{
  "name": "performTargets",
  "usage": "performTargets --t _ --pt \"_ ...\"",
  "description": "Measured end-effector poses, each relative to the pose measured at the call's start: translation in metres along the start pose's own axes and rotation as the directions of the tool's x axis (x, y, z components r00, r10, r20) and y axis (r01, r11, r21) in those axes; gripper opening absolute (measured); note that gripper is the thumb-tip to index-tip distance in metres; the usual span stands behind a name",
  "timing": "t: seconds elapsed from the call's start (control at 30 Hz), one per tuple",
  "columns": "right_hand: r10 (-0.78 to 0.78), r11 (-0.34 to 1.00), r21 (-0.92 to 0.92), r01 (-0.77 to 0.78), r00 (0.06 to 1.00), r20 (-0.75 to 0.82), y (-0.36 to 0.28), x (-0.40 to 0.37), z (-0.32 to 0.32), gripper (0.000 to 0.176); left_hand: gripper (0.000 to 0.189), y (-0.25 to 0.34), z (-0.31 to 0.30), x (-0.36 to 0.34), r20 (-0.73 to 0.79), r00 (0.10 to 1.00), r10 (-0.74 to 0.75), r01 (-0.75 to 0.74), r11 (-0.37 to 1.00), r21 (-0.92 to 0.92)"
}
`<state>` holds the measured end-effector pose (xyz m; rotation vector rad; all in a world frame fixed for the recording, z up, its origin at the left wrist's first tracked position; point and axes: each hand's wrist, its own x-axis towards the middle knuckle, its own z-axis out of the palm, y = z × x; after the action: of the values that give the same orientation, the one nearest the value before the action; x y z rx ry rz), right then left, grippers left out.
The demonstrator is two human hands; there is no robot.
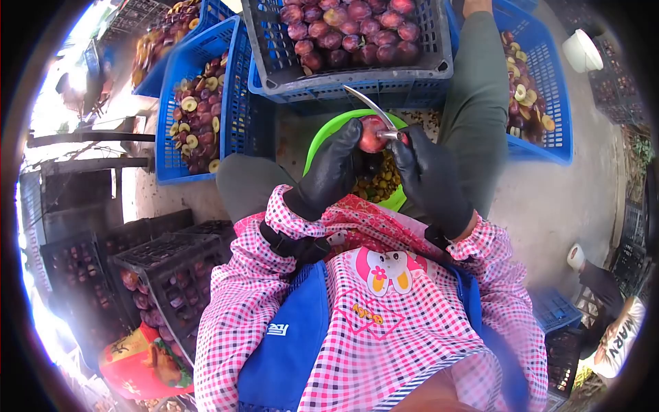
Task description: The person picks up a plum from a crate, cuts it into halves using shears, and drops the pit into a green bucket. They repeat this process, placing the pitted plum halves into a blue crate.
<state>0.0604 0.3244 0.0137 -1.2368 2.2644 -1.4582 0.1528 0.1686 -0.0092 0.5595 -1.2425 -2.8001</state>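
Observation:
My left hand (333, 168), in a black glove, is closed round a reddish plum (373, 134), holding it above a green basin (317, 143). In my right hand (432, 175), also black-gloved, is a curved knife (371, 104); its blade points up and to the left past the plum. The knife's handle is mostly hidden by the fingers. Inside the basin, below both hands, lie yellowish pits and scraps (384, 182). Just ahead, a dark crate (264, 75) of whole plums rests on a blue crate (322, 91).
Blue crates with cut plums stand at the left (165, 137) and right (566, 130). Dark crates of plums (168, 275) are at the lower left. A white bucket (582, 51) is at the upper right. Another person (614, 333) is at the lower right.

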Motion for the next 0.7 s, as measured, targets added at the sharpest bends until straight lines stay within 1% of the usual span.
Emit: performTargets --t 0.03,0.07,0.13,0.17,0.23,0.27,0.33,0.47,0.5,0.53,0.57,0.63,0.67,0.7 --pt "-0.036 0.998 -0.059 0.035 0.999 -0.013 0.001 -0.001 0.002 0.018 0.050 0.000 0.000 0.000 0.004 1.000 0.004 -0.004 1.000 -0.003" --pt "-0.035 0.998 -0.059 0.034 0.999 -0.011 0.002 -0.002 0.004 0.018 0.050 -0.001 -0.002 0.001 0.002 1.000 0.003 -0.003 1.000 -0.004" --pt "-0.049 0.989 -0.144 0.041 0.997 -0.053 0.004 -0.003 0.009 0.019 0.050 -0.005 -0.006 0.002 0.074 0.997 0.001 -0.004 0.999 0.041" --pt "-0.044 0.989 -0.142 0.036 0.998 -0.052 0.006 -0.005 0.011 0.019 0.050 -0.005 -0.004 0.001 0.072 0.997 -0.004 0.001 0.999 0.041" --pt "-0.078 0.979 -0.192 0.061 0.994 -0.078 0.010 -0.007 0.014 0.020 0.050 -0.001 0.002 -0.001 0.055 0.995 0.081 -0.090 0.978 0.188" --pt "-0.073 0.980 -0.191 0.056 0.994 -0.080 0.010 -0.008 0.016 0.020 0.050 0.000 0.003 -0.001 0.055 0.996 0.076 -0.085 0.978 0.188" --pt "-0.055 0.961 -0.273 0.034 0.996 -0.069 0.012 -0.010 0.020 0.022 0.051 0.002 0.002 -0.002 0.048 0.992 0.118 -0.127 0.889 0.439" --pt "-0.053 0.966 -0.255 0.033 0.996 -0.073 0.021 -0.011 0.020 0.023 0.051 0.005 -0.001 0.002 0.047 0.997 0.065 -0.080 0.863 0.499" --pt "0.196 0.955 0.201 -0.216 0.974 0.117 0.023 -0.008 0.012 0.023 0.050 0.006 -0.001 0.003 0.086 0.995 0.046 -0.073 0.935 0.346" --pt "0.307 0.686 0.548 -0.479 0.873 0.378 0.022 -0.002 0.004 0.024 0.050 0.009 -0.002 0.008 0.134 0.990 0.042 -0.067 0.980 0.189" --pt "0.301 0.689 0.549 -0.473 0.876 0.376 0.014 0.001 -0.006 0.024 0.050 0.012 -0.005 0.017 0.135 0.990 0.047 -0.073 0.979 0.193" --pt "0.247 0.380 0.768 -0.515 0.857 0.452 -0.008 -0.005 -0.023 0.024 0.054 0.011 -0.008 0.023 0.112 0.974 0.195 -0.222 0.915 0.336" --pt "0.349 0.609 0.656 -0.446 0.893 0.282 -0.003 -0.004 -0.011 0.022 0.058 0.013 -0.006 0.022 0.126 0.966 0.227 -0.255 0.922 0.292" --pt "0.347 0.614 0.658 -0.436 0.898 0.272 0.002 -0.004 -0.008 0.022 0.058 0.015 -0.011 0.027 0.137 0.964 0.229 -0.260 0.919 0.295"
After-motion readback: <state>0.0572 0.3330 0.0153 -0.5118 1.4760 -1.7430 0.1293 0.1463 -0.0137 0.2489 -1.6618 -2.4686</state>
